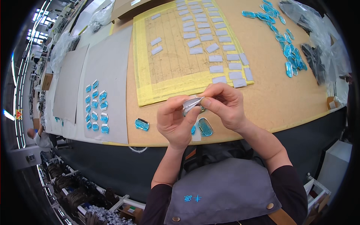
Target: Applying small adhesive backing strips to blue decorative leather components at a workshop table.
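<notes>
Both hands meet above the table's near edge. A small pale piece (190, 104), with a whitish face and a thin raised edge, is pinched between them. My left hand (173, 120) grips its left side between thumb and fingers. My right hand (226, 107) pinches its upper right corner. Fingers hide part of it, so its exact kind cannot be told. Just below the hands lie a glossy blue oval piece (205, 127) and a smaller blue piece (193, 130), partly covered. Left of them, another blue oval piece (141, 124) has a dark strip on top.
A yellow-edged board (150, 99) carries many small grey rectangles (216, 69). On a grey sheet (116, 75) at left, blue pieces (104, 105) stand in rows. More blue ovals (293, 56) are heaped at the far right, beside clear plastic bags (330, 41). A cardboard box (131, 7) sits at the back.
</notes>
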`<move>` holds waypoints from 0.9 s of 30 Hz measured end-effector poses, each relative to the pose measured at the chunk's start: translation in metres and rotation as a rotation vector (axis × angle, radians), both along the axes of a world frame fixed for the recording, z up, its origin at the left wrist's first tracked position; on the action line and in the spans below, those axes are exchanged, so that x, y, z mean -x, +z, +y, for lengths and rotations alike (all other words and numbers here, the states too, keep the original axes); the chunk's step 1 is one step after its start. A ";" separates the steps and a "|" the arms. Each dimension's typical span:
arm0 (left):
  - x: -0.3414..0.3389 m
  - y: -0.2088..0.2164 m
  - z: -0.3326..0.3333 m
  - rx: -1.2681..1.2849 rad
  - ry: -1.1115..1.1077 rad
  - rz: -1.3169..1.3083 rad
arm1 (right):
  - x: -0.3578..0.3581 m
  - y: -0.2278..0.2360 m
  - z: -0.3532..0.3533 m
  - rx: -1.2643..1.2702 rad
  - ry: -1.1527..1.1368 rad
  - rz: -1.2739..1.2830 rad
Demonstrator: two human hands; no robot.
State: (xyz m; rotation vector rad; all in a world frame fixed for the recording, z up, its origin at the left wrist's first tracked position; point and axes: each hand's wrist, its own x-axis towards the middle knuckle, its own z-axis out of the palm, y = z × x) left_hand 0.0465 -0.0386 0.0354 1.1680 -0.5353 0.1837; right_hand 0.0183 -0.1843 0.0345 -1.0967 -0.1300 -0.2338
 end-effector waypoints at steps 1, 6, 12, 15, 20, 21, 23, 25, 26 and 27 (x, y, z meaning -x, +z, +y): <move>0.001 0.001 -0.001 0.066 -0.016 0.060 | 0.000 0.000 0.000 0.001 0.003 -0.001; -0.005 0.000 0.009 0.021 -0.081 0.185 | 0.001 0.002 0.001 -0.022 -0.058 0.003; 0.001 0.000 0.011 0.035 -0.156 0.269 | 0.000 0.003 0.004 -0.043 -0.079 0.022; 0.004 0.003 0.010 0.056 -0.148 0.271 | 0.001 0.001 0.003 -0.036 -0.064 0.018; 0.005 -0.002 0.012 0.082 -0.116 0.289 | 0.002 -0.001 0.005 0.009 -0.065 0.006; 0.005 -0.003 0.012 0.084 -0.093 0.305 | 0.002 -0.002 0.006 0.015 -0.067 0.001; 0.006 -0.003 0.010 0.097 -0.083 0.305 | 0.002 -0.003 0.006 0.008 -0.068 0.008; 0.006 -0.004 0.008 0.110 -0.074 0.304 | 0.002 -0.002 0.006 0.000 -0.068 0.014; 0.007 -0.006 0.007 0.124 -0.064 0.311 | 0.002 -0.002 0.006 0.006 -0.074 0.013; 0.007 -0.007 0.006 0.138 -0.055 0.319 | 0.003 -0.002 0.006 0.012 -0.080 0.012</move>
